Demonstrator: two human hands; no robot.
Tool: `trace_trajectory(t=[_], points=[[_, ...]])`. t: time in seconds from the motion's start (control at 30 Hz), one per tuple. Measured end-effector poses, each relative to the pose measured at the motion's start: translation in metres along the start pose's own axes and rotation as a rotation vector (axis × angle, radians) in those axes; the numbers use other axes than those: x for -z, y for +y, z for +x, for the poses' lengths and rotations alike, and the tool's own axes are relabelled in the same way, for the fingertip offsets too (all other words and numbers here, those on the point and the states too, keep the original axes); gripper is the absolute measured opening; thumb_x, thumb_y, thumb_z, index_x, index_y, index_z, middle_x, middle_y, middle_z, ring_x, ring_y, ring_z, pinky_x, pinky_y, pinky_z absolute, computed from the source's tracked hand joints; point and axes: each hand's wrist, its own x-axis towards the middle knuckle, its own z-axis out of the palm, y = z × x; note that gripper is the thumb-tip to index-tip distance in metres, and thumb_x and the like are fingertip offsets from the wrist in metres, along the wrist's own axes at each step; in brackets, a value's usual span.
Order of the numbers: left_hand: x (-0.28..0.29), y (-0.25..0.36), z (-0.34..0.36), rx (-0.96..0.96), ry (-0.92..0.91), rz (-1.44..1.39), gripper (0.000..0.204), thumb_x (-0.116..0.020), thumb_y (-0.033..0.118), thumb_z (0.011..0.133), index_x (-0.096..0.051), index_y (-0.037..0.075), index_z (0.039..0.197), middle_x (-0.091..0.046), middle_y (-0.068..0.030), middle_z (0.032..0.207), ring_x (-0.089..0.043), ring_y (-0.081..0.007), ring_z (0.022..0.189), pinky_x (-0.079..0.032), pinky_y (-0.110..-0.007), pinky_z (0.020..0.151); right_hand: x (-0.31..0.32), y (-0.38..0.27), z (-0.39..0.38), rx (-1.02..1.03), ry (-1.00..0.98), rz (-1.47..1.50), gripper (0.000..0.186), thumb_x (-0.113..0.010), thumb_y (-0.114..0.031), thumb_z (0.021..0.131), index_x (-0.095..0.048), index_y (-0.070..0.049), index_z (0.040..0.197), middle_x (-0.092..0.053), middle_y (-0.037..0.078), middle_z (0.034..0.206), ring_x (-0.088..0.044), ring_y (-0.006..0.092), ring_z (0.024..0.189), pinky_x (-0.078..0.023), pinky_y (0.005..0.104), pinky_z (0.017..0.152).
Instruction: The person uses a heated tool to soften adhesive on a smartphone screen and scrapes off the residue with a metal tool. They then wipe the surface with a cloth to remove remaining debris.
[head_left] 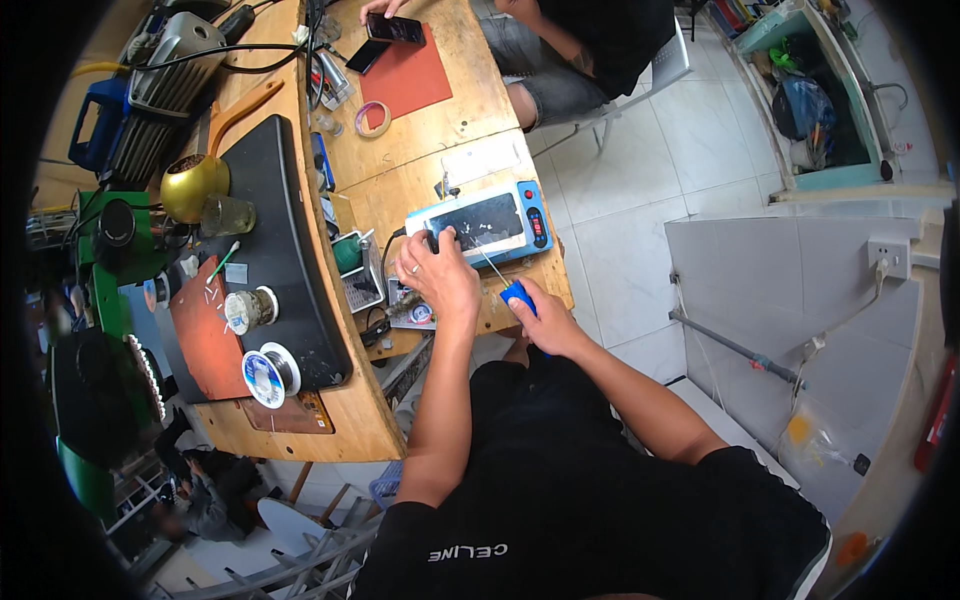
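A blue and white box-shaped device (539, 228) with a red button and a lit red display lies on the wooden bench. On its top is a flat black panel (478, 217), apparently glass, with whitish bits scattered over it. My left hand (440, 272) reaches over the device's near left corner, its bent fingertips pressed on the panel's left edge; what lies under them is partly hidden. In my right hand (545, 318) is a blue-handled tool (517, 296), gripped at the handle. Its thin metal shaft slants up and left to the panel.
Across the bench another person's hand (388, 8) holds a phone (394, 28) over a red mat (415, 80), near a tape roll (372, 119). A raised shelf at left carries solder spools (265, 377) and a gold pot (195, 187). A tray (368, 283) stands beside my left hand.
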Motion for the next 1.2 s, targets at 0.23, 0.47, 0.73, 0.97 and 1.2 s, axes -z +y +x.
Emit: trace_trajectory(t=[0.23, 0.47, 0.73, 0.97, 1.2], points=[[0.008, -0.008, 0.011, 0.077, -0.109, -0.175, 0.040, -0.085, 0.032, 0.085, -0.069, 0.013, 0.116, -0.055, -0.0167, 0.124, -0.045, -0.0385, 0.131, -0.023, -0.062, 0.116, 0.002, 0.008, -0.001, -0.036, -0.004, 0.051, 0.053, -0.054, -0.034, 0.109, -0.046, -0.002, 0.150, -0.069, 0.018, 0.089, -0.069, 0.0270, 0.072, -0.056, 0.0402, 0.071], [0.013, -0.012, 0.015, 0.075, -0.174, -0.099, 0.037, -0.082, 0.034, 0.088, -0.069, 0.013, 0.116, -0.056, -0.0160, 0.122, -0.045, -0.0372, 0.133, -0.021, -0.065, 0.118, 0.008, 0.005, -0.004, 0.064, 0.021, -0.044, 0.052, -0.054, -0.034, 0.110, -0.046, -0.003, 0.150, -0.068, 0.015, 0.084, -0.070, 0.0230, 0.064, -0.057, 0.0398, 0.069], [0.011, -0.009, 0.017, 0.126, -0.254, -0.161, 0.050, -0.086, 0.044, 0.083, -0.065, 0.010, 0.113, -0.053, -0.0187, 0.125, -0.042, -0.0396, 0.134, -0.018, -0.066, 0.117, 0.012, -0.007, -0.011, -0.034, 0.003, -0.031, 0.049, -0.054, -0.030, 0.108, -0.046, 0.000, 0.146, -0.069, 0.033, 0.110, -0.067, 0.0505, 0.105, -0.053, 0.0522, 0.092], [0.012, 0.003, 0.020, 0.134, -0.240, -0.093, 0.053, -0.082, 0.049, 0.086, -0.063, 0.008, 0.114, -0.051, -0.0205, 0.128, -0.039, -0.0414, 0.136, -0.015, -0.069, 0.119, 0.008, 0.014, -0.007, 0.174, 0.168, -0.138, 0.049, -0.054, -0.031, 0.108, -0.047, -0.003, 0.149, -0.070, 0.025, 0.098, -0.071, 0.0387, 0.076, -0.055, 0.0476, 0.082], [0.017, -0.001, 0.017, 0.103, -0.229, -0.113, 0.051, -0.083, 0.048, 0.086, -0.062, 0.009, 0.112, -0.051, -0.0185, 0.126, -0.040, -0.0409, 0.134, -0.016, -0.071, 0.118, 0.015, 0.025, -0.008, 0.095, 0.098, -0.128, 0.051, -0.056, -0.032, 0.109, -0.046, -0.003, 0.150, -0.069, 0.019, 0.090, -0.070, 0.0278, 0.068, -0.056, 0.0421, 0.072]])
